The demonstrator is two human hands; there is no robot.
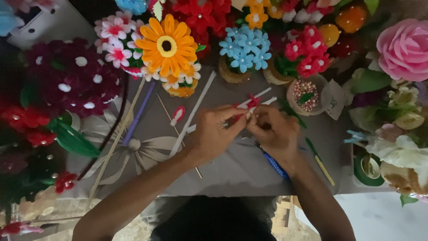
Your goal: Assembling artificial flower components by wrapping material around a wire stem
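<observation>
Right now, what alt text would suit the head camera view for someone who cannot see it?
Seen from above, a person's left hand and right hand meet over a grey table, pinching a small red and white craft piece. Handmade flowers ring the table, among them an orange daisy, a blue cluster and a pink rose.

Light was dim and soft overall, with the left flowers (67, 80) sunk in shadow; the hands were slightly blurred, and the bottom-right floor (383, 218) glared pale.
</observation>
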